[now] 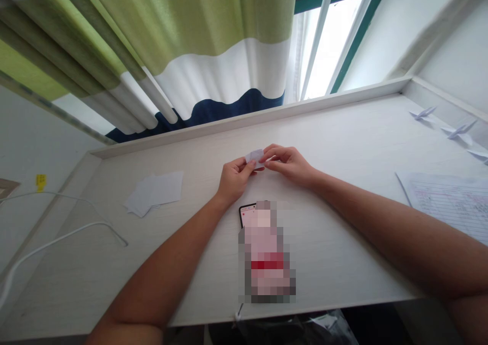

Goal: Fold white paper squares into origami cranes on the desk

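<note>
A small folded piece of white paper [254, 156] is held up over the middle of the desk. My left hand [234, 178] pinches it from the left, thumb on the near face. At its right edge, my right hand [286, 163] has thumb and fingertips close together on or beside the paper; whether they grip it is hard to make out. Below both hands a phone [248, 210] lies on the desk, its screen mostly blurred out. Left of my left hand rests a loose stack of white paper sheets [162, 190].
Several folded paper pieces [459, 130] line the right side of the desk [343, 131]. Nearer lies a handwritten lined sheet [450, 197]. A white cable [76, 228] crosses the left side. Raised boards edge the back, before a curtain [229, 24] and a window.
</note>
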### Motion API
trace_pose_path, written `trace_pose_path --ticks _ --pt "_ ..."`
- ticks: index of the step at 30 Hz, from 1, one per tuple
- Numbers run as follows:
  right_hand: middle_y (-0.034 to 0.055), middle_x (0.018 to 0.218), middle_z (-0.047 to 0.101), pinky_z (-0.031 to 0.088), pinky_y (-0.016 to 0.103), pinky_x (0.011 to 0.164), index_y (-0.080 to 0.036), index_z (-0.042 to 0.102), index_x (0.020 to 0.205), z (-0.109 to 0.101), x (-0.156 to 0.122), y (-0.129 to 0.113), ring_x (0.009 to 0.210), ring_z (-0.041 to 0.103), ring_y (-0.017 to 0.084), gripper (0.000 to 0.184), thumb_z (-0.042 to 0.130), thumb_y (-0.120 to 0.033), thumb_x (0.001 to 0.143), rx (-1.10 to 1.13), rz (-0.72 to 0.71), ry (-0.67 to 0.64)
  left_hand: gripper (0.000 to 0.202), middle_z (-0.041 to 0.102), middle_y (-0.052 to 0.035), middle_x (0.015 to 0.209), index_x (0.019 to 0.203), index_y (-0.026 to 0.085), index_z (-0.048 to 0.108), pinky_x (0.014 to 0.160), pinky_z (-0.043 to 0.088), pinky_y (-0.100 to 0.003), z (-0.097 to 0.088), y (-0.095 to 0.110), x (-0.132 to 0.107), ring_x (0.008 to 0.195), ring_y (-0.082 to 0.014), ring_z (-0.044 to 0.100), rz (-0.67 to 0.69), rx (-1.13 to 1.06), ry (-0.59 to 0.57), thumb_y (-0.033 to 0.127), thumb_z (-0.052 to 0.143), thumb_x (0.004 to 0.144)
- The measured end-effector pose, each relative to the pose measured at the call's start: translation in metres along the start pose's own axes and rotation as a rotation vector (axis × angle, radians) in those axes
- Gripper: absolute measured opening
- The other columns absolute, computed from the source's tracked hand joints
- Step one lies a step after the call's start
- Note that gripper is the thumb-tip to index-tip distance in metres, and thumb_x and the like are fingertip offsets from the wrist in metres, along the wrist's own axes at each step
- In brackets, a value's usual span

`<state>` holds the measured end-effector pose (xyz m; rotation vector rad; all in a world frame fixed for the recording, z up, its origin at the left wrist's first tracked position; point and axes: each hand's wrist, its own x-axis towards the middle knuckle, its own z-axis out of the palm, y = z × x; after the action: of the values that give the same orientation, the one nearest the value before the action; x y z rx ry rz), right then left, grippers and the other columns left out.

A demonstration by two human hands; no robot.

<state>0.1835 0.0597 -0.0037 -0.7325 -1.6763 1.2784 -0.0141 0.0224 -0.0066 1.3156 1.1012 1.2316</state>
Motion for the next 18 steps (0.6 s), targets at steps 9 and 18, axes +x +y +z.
trace_pose_path --ticks 9,18 --pt "0.0053 0.106 0.077 0.059 0.039 0.085 -0.023 0.081 0.094 0.0025 -0.0010 0.0006 0.097 0.072 0.022 0.018 0.081 -0.038 0.084 -0.033 0.006 0.009 0.050 0.082 -0.0074 0.087 0.103 0.014 0.077 0.081 0.061 -0.033 0.0009 0.0027 -0.0007 0.087 -0.0231 0.080 -0.052 -0.050 -0.007 0.056 0.089 0.078" --pt "0.0049 0.093 0.079 0.060 0.038 0.077 -0.021 0.077 0.091 0.0049 -0.0008 -0.0007 0.084 0.074 0.020 0.036 0.082 -0.056 0.086 -0.043 0.015 0.027 0.036 0.080 -0.0041 0.084 0.091 0.016 0.081 0.081 0.057 -0.031 -0.0028 0.0022 0.0006 0.082 -0.0182 0.073 -0.058 -0.046 -0.013 0.049 0.089 0.079"
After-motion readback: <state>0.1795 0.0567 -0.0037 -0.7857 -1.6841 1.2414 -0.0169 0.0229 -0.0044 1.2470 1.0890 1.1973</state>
